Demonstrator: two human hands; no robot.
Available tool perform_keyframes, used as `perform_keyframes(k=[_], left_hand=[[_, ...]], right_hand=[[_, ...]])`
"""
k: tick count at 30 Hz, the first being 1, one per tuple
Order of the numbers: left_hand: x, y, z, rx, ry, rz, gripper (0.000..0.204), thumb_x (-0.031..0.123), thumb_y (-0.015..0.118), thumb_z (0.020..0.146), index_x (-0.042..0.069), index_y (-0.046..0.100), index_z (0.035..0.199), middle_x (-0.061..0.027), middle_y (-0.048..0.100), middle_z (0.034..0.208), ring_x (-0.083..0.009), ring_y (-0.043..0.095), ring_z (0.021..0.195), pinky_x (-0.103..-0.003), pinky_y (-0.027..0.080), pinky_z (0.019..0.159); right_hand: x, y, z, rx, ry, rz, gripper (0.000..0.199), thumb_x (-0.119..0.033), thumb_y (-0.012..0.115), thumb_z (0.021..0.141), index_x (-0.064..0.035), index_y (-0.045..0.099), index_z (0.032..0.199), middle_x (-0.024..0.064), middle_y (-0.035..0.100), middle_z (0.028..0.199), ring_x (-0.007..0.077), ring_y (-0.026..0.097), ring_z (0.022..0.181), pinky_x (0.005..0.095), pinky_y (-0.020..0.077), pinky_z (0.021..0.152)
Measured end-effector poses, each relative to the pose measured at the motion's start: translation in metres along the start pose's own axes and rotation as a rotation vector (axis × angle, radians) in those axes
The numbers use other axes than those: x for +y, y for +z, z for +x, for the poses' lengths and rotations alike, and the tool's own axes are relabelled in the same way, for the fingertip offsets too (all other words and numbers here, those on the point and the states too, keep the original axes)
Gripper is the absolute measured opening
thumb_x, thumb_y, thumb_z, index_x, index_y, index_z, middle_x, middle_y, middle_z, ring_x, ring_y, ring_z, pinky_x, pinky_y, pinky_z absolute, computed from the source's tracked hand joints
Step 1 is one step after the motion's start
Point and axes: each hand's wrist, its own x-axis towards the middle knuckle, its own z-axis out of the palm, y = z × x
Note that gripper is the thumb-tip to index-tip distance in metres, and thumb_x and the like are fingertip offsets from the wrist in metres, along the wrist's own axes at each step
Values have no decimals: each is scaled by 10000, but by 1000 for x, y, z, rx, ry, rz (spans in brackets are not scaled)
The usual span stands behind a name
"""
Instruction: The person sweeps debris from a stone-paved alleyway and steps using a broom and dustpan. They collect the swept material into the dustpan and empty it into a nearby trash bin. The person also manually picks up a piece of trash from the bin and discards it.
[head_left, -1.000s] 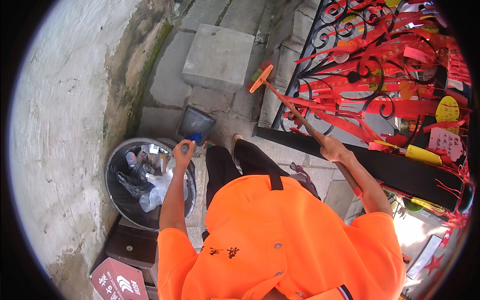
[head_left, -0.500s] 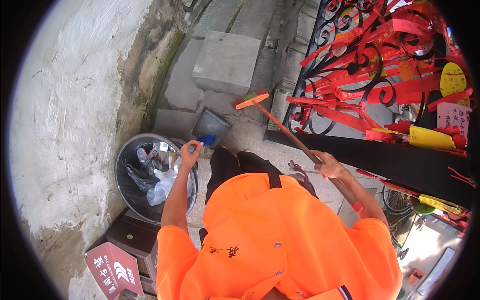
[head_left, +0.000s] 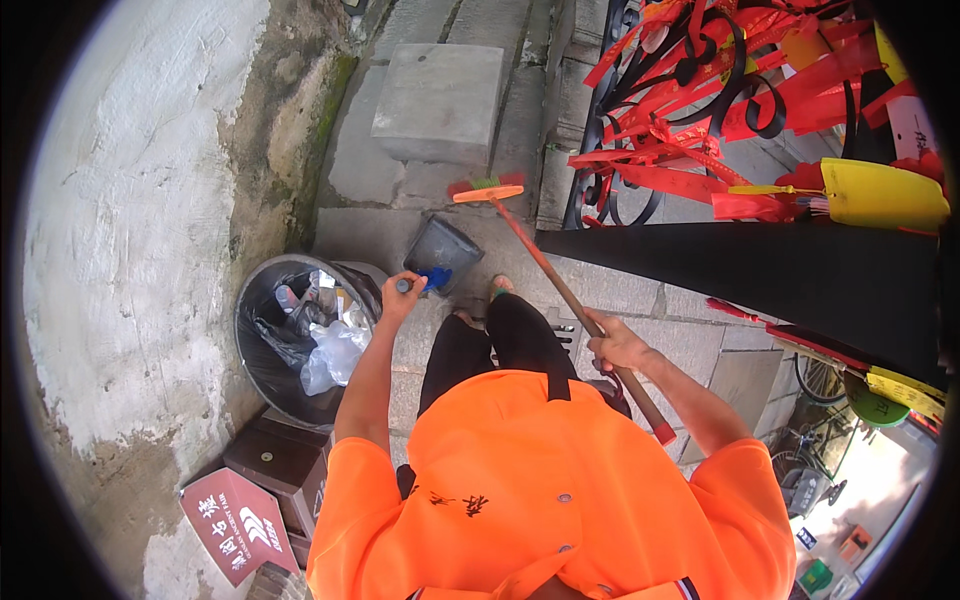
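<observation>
Peeling wall (head_left: 130,220), stone paving (head_left: 360,160) — sunlit ground (head_left: 870,490), seemingly.

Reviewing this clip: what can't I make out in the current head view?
All in the head view:
- Dustpan: handle below its tip, hidden by the left hand.
- Palm of the right hand: hidden against the broom handle.
- Bin: bottom, covered by plastic bags.
- Black railing: far end, cut off by the right rim.

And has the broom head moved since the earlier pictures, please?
Yes, the broom head has moved left: from right of the stone slab to below its lower-right corner.
</observation>
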Motion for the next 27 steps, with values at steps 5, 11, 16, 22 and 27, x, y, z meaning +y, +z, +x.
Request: perform_keyframes(k=[5, 11, 16, 22, 27], left_hand=[[-9, 19, -8, -8, -3, 1, 207, 197, 712, 751, 11, 624, 731, -36, 537, 554, -94, 488, 547, -282, 433, 571], [-26, 21, -48, 151, -15, -83, 226, 184, 716, 751, -7, 603, 706, -40, 546, 579, -85, 490, 572, -269, 425, 577], [-43, 17, -84, 227, 28, -179, 233, 200, 718, 764, -3, 615, 714, -18, 571, 603, -74, 493, 582, -255, 420, 569], [-64, 14, -102, 239, -70, -109, 212, 192, 718, 749, 16, 614, 694, -16, 567, 609, -84, 502, 590, -259, 427, 584], [-83, 22, -100, 308, -46, -166, 179, 172, 735, 709, 44, 630, 777, -21, 600, 651, -116, 562, 634, -274, 452, 623]], right_hand=[[27, -5, -47, -168, 157, 619, 671, 23, 500, 789, -67, 254, 1406, 21, 428, 519, 73, 350, 360, 254, 276, 324], [19, -6, -80, -60, 71, 453, 655, 10, 525, 782, -39, 289, 1391, 32, 466, 549, 82, 374, 357, 256, 275, 306], [-7, 18, -6, 88, -62, 28, 671, 8, 485, 767, -39, 268, 1401, 57, 498, 609, 122, 445, 411, 272, 377, 376], [35, 82, 2, -6, -61, -169, 662, 9, 487, 761, -49, 296, 1391, 78, 513, 605, 136, 459, 412, 273, 393, 393], [36, 26, -74, -128, 206, 416, 668, 21, 557, 762, -73, 327, 1382, 65, 494, 541, 96, 362, 337, 260, 281, 316]])
